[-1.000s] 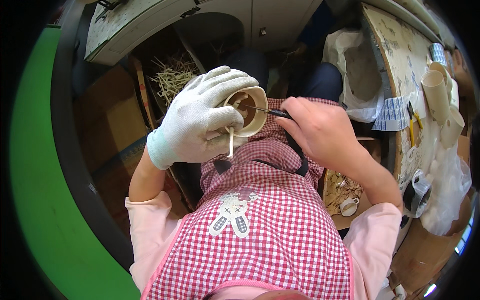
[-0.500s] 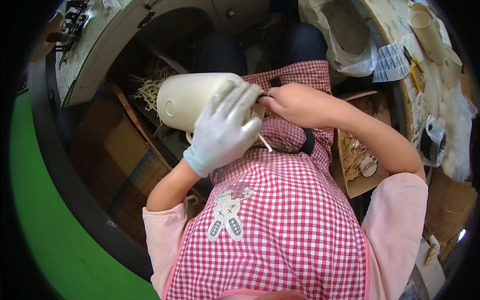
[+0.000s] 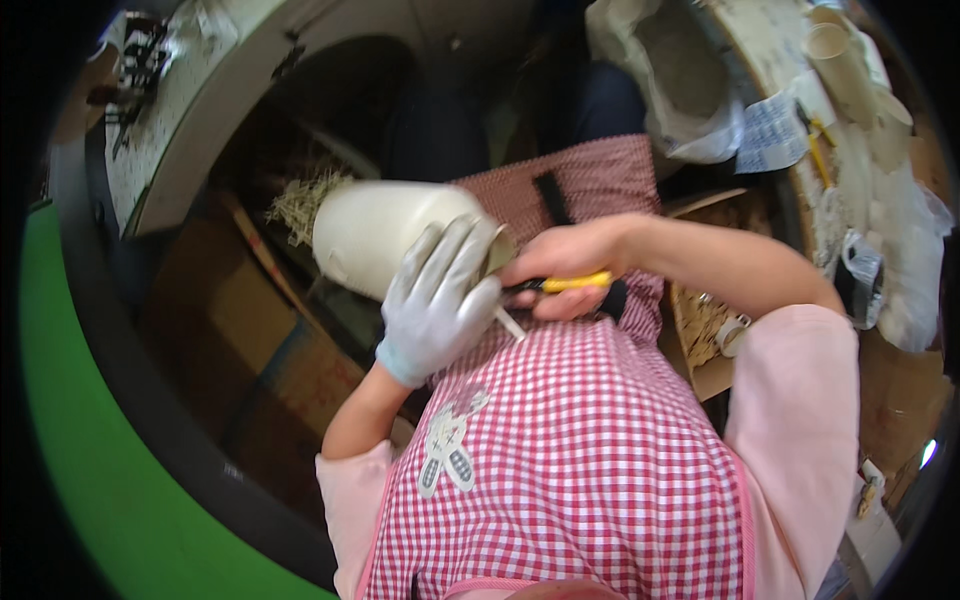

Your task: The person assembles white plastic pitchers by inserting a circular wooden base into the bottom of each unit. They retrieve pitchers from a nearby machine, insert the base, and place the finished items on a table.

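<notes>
A cream-coloured, cylinder-shaped plastic container [image 3: 365,235] lies on its side above my lap, its open end toward the right. My left hand [image 3: 432,300], in a pale grey glove, grips it near that end with fingers spread over its wall. My bare right hand [image 3: 570,265] is closed around a hand tool with a yellow and black handle [image 3: 575,283]. Its black front reaches the container's open end, where the working tip is hidden. A thin white plastic stick [image 3: 510,324] juts out below the container, beside my left thumb.
Thin cream offcuts [image 3: 300,205] are heaped behind the container. To the right, a cardboard box [image 3: 715,380] holds small tan pieces and a white ring. On the right bench lie yellow-handled tools [image 3: 818,150], a printed sheet [image 3: 770,132] and cream cylinders [image 3: 843,65]. A plastic bag [image 3: 715,135] hangs nearby.
The container and both hands have come down, closer to my body. My right hand has turned, so the yellow part of the tool's handle now shows.
</notes>
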Demonstrator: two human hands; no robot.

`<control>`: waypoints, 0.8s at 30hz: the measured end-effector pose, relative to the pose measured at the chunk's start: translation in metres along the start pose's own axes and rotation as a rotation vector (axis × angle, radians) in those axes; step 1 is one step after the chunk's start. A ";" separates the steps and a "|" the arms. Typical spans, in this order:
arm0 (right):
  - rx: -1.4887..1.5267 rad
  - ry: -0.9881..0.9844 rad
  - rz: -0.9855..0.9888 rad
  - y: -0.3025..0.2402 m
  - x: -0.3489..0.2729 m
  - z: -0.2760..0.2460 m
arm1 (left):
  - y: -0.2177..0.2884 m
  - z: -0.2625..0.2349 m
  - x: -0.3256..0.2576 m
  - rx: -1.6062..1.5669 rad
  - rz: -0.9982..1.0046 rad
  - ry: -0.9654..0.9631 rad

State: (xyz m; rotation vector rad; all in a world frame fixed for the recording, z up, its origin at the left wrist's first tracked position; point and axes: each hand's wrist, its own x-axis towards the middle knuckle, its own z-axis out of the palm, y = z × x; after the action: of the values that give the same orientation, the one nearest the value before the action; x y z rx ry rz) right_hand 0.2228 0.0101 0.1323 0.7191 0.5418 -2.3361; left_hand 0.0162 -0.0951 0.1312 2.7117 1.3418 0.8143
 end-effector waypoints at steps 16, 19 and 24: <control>-0.827 2.579 -0.090 0.061 -0.321 -0.241 | -0.133 -0.095 -0.055 0.136 -0.869 0.898; -0.928 2.528 0.193 0.063 -0.336 -0.250 | -0.137 -0.100 -0.048 0.326 -0.838 0.968; -1.279 2.693 -0.584 0.039 -0.309 -0.200 | -0.131 -0.119 -0.044 0.516 -0.703 0.874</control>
State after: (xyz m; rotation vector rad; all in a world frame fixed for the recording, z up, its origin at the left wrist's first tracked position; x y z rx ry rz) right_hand 0.5219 0.2256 0.1605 -1.7339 -1.9713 -0.6127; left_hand -0.1568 -0.0704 0.1842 1.7989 2.7380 1.8088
